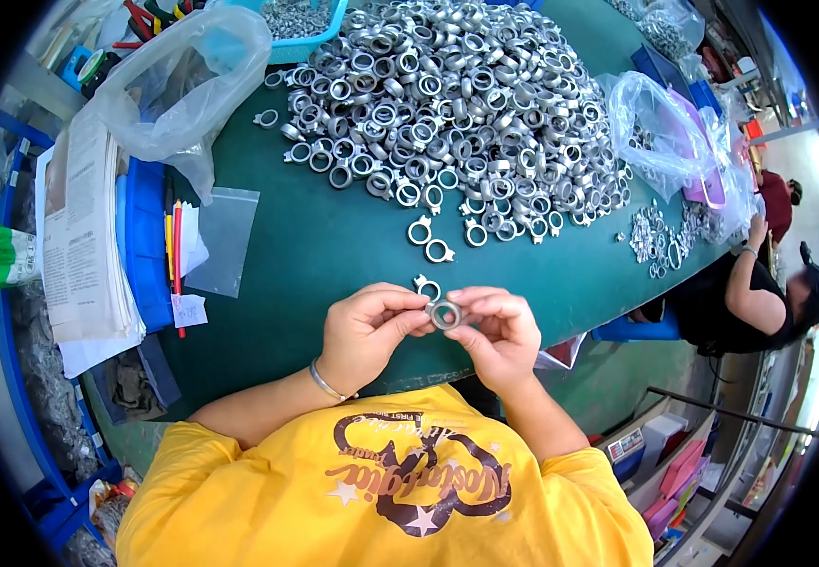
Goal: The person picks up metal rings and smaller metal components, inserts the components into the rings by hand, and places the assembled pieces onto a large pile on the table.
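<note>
Between my two hands, close in front of my chest, is a small grey metal ring (445,316) with a round hole. The fingertips of my left hand (364,333) pinch its left side, and the thumb and fingers of my right hand (496,333) grip its right side. Just beyond my fingers another metal ring with a lug (427,288) lies on the green tabletop (334,250). A few loose rings (439,250) rest farther out, before a large heap of the same metal rings (456,104).
At the left are stacked papers (88,236), a blue tray (147,236) with pens, and plastic bags (187,90). A turquoise basket (307,47) of small parts stands at the back. Smaller metal parts (653,236) lie at the right, where a co-worker (759,298) sits.
</note>
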Demonstrator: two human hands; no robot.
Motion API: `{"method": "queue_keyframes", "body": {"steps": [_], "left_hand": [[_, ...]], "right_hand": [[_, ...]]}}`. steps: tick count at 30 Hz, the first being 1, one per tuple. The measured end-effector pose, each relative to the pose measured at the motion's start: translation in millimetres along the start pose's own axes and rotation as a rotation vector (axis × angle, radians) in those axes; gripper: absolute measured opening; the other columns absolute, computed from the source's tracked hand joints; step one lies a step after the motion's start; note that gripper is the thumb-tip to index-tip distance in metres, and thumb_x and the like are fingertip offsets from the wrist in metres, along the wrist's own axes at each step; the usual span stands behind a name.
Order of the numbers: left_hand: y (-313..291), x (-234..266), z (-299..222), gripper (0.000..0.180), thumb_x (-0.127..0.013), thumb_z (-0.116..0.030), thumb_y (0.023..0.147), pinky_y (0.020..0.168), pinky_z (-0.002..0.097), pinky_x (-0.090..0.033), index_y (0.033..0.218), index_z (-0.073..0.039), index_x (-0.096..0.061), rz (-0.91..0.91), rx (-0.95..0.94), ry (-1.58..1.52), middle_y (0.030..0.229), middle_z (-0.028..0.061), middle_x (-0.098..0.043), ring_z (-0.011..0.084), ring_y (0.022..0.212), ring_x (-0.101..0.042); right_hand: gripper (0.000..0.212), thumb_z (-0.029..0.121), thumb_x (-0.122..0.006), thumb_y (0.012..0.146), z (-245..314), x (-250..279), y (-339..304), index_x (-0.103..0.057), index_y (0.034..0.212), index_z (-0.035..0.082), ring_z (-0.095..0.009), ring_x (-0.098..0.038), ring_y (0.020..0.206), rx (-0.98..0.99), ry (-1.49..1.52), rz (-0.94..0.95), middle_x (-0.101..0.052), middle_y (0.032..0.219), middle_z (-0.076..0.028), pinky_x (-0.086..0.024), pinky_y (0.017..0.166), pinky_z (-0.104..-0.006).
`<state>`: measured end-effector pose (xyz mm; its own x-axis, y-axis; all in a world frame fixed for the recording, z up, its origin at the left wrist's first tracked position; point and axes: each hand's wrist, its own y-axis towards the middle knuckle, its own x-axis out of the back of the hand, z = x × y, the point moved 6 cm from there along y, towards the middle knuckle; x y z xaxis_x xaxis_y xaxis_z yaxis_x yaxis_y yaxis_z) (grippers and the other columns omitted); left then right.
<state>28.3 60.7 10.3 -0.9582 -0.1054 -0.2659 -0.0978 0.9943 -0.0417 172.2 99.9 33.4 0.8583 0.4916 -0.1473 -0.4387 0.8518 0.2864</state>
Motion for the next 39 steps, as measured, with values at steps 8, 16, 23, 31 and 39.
{"method": "queue_keyframes", "body": {"steps": [8, 16, 23, 31, 39], "left_hand": [[1, 0, 25, 0.018, -0.046, -0.019, 0.093, 0.041, 0.0187, -0.035, 0.089, -0.003, -0.054, -0.03, 0.535, -0.65, 0.074, 0.0048, -0.054, 0.0079, 0.052, -0.046], [4, 8, 19, 0.009, -0.057, -0.01, 0.086, 0.047, 0.0178, -0.041, 0.085, -0.003, -0.052, -0.103, 0.306, -0.373, 0.067, 0.0041, -0.053, 0.0078, 0.053, -0.049], [2, 6, 7, 0.012, -0.063, -0.001, 0.079, 0.051, 0.0167, -0.042, 0.09, 0.0, -0.058, -0.052, 0.158, -0.192, 0.076, 0.0027, -0.055, 0.0065, 0.059, -0.05], [0, 3, -15, 0.011, -0.065, 0.004, 0.075, 0.058, 0.0182, -0.041, 0.083, -0.002, -0.062, -0.005, -0.212, 0.224, 0.083, 0.0028, -0.055, 0.0079, 0.07, -0.051], [-1, 0, -13, 0.009, -0.063, 0.003, 0.077, 0.059, 0.0174, -0.04, 0.085, -0.001, -0.063, 0.022, -0.135, 0.234, 0.083, 0.0031, -0.055, 0.0077, 0.071, -0.051]], "right_hand": [[0.013, -0.007, -0.063, 0.07, 5, -5, 31, -0.059, 0.082, 0.0, -0.026, -0.057, 0.072, 0.215, -0.748, 0.004, -0.058, 0.079, -0.012, -0.047, 0.063, -0.0302], [0.011, 0.001, -0.067, 0.069, -18, -3, 51, -0.062, 0.078, 0.003, -0.025, -0.054, 0.069, 0.087, -0.906, 0.07, -0.057, 0.076, -0.009, -0.044, 0.062, -0.032], [0.017, -0.006, -0.068, 0.067, 6, -19, 28, -0.063, 0.081, 0.002, -0.021, -0.056, 0.066, 0.228, -0.603, 0.143, -0.059, 0.077, -0.009, -0.046, 0.057, -0.0272], [0.021, -0.003, -0.054, 0.084, -16, -9, 11, -0.047, 0.104, -0.002, -0.016, -0.058, 0.089, -0.243, 0.102, 0.051, -0.058, 0.1, -0.012, -0.049, 0.077, -0.0271], [0.032, -0.01, -0.056, 0.079, -18, -8, 6, -0.041, 0.106, 0.002, -0.019, -0.057, 0.096, -0.184, 0.188, 0.074, -0.053, 0.111, -0.019, -0.048, 0.083, -0.0291]]}}
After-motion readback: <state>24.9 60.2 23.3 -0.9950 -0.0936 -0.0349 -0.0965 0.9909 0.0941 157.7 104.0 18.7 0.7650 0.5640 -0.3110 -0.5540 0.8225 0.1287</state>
